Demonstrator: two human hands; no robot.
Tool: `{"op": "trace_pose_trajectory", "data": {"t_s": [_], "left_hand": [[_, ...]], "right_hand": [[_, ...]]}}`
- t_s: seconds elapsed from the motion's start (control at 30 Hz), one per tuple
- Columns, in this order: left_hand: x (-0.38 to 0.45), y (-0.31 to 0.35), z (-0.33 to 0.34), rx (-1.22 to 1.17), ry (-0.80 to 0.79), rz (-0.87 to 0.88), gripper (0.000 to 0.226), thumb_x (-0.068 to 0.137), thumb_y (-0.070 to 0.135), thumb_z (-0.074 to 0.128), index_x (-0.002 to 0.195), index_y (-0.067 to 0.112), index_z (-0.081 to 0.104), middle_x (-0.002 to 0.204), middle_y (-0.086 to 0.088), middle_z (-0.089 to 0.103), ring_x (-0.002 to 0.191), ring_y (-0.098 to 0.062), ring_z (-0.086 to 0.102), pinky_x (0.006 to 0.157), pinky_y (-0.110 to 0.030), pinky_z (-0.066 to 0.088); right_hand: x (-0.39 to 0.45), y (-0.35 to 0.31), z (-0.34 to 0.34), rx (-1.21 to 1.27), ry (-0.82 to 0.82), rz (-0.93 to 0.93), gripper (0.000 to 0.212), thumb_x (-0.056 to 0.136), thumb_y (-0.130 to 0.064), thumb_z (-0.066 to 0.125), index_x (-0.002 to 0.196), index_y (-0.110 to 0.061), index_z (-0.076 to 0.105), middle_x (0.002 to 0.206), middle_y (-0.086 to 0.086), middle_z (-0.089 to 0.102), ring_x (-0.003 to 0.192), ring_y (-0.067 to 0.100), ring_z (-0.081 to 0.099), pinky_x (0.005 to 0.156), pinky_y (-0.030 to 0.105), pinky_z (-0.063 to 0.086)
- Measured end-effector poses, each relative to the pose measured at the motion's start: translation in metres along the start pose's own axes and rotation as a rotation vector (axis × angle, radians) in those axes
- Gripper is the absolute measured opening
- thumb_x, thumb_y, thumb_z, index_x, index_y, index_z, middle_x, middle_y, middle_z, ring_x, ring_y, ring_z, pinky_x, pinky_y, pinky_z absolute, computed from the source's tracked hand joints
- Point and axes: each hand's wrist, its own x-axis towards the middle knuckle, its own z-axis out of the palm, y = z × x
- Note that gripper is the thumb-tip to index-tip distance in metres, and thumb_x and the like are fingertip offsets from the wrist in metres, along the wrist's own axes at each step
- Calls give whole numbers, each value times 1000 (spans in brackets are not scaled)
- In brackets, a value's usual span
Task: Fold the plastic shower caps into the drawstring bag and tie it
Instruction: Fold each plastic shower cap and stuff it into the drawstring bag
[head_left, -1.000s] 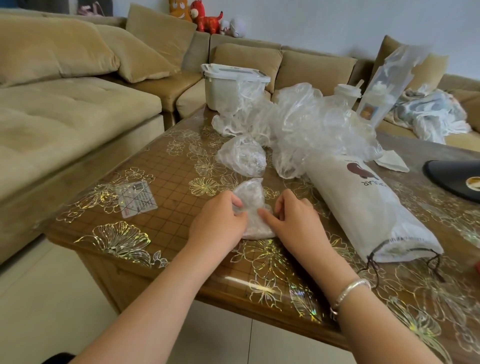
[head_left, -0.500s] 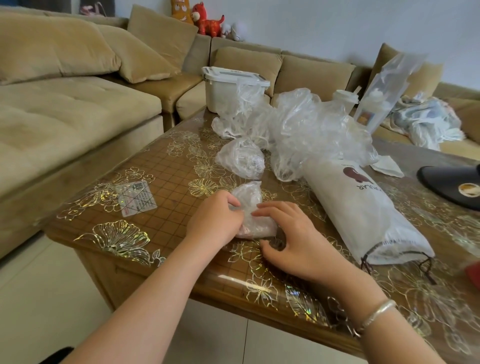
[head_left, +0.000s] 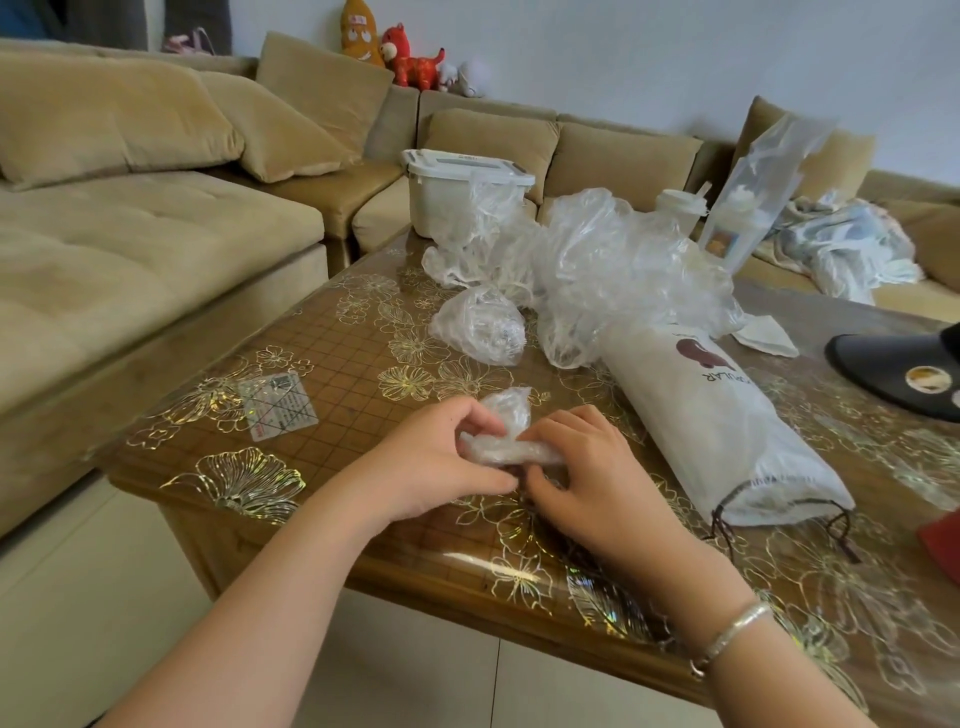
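Sofa-side desk (head_left: 332, 395): both hands, left hand (head_left: 436, 462) and right hand (head_left: 587, 478), grip clamped on one half-folded cap (head_left: 506, 441), loose pile (head_left: 613, 270) waiting, bag (head_left: 711, 426) bulging, untied.

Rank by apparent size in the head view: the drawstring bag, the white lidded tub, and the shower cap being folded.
1. drawstring bag, largest.
2. white lidded tub; it stands farther back, so its real size is unsure.
3. shower cap being folded, smallest.

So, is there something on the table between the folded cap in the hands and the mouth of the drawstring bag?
Nothing visible: the folded cap sits in both hands, and only bare table lies between it and the drawstring bag mouth, to its right.
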Motion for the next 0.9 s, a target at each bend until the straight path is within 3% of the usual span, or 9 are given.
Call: {"op": "trace_pose_trajectory", "data": {"t_s": [0.1,0.17,0.37,0.43,0.5,0.57,0.63,0.77,0.9], "left_hand": [[-1,1,5,23,73,-28,10,89,23,69,99,21,66,103,-2,69,91,-18,65,74,-21,44],[0,0,8,-3,121,-55,16,95,26,61,97,13,69,100,-11,71,86,-27,65,72,-27,43],[9,-2,18,29,292,-138,20,96,22,55,99,6,67,86,-2,64,70,-14,54,57,-22,36],[8,1,21,146,414,-77,13,96,25,55,106,18,60,100,6,61,85,-11,57,67,-20,40],[7,1,25,335,472,55,32,97,32,52,128,26,49,128,11,50,121,-13,44,96,-27,39],[10,1,27,480,411,128,47,101,37,42,147,31,34,152,15,31,140,-14,22,112,-36,25],[14,-2,29,583,285,103,52,104,42,29,155,32,20,162,17,12,149,-15,4,119,-40,13],[20,-17,31,746,113,13,58,104,48,10,157,29,-2,163,15,-8,149,-22,-20,121,-44,-3],[22,-22,26,768,40,-4,59,103,50,7,156,30,-12,162,16,-15,146,-21,-28,121,-46,-8]], "right_hand": [[-3,-3,-5,250,-22,163,14,87,-25,60,101,-28,60,95,-12,61,98,7,51,86,33,48],[-1,-3,-7,397,0,276,17,89,-27,63,103,-31,54,99,-13,63,91,10,60,81,32,54],[9,2,2,517,51,489,11,92,-33,64,92,-22,63,79,-2,67,67,8,58,62,25,48],[14,2,7,500,77,510,14,93,-33,63,88,-20,65,78,-3,66,69,11,59,63,26,49],[19,0,10,463,101,515,17,94,-34,62,86,-20,66,79,-3,66,70,12,61,65,26,51],[24,-2,13,393,115,513,20,94,-36,62,84,-18,66,77,-4,64,65,9,58,58,16,45],[27,-2,17,299,122,507,22,93,-37,62,84,-18,63,80,-4,62,70,12,58,63,21,46],[30,-2,25,75,72,511,26,91,-45,60,102,-22,56,104,-4,53,100,16,51,91,38,43],[33,-3,26,38,-12,541,31,94,-47,55,110,-21,54,111,-2,43,110,20,41,95,37,34]]}}
